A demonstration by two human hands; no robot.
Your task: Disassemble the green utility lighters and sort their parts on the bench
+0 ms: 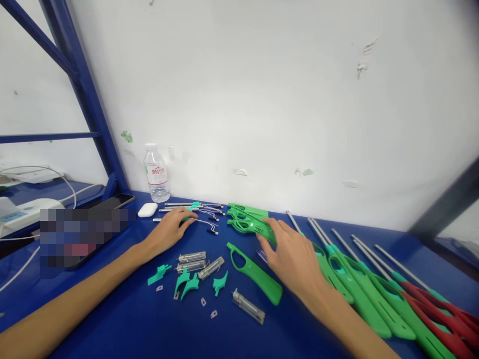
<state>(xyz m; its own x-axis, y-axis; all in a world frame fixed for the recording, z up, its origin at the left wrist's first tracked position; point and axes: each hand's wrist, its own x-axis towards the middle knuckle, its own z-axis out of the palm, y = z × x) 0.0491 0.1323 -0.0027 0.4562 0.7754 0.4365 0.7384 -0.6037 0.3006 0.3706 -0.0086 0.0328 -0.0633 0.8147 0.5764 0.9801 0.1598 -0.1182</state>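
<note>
- White wall (pixel 262 99) stood behind blue worktop (pixel 123 319).
- L hand (pixel 170 232), half-curled nr back edge, was over wired rods (pixel 178 204); couldn't tell if it held one.
- Green shells (pixel 258 227) lay mid, nr back edge, long axis slanting twd front R corner, under R hand (pixel 295 252).
- R hand, the nearer, was part-open, thumb & fingers astride top shell; firm hold unclear.

The lone handle shell (pixel 261 279) is bright green, on a plain deep-blue worktop (pixel 168 331). Left of the shell, small triggers (pixel 220 283) are teal and cylinders (pixel 210 268) clear; beyond it, stacked shells (pixel 250 226) are green too; beyond and leftward, rods (pixel 177 204) are silver-grey. Right of the shell, lighters (pixel 357 294) run green, then red, with teal collars (pixel 331 250)
</note>
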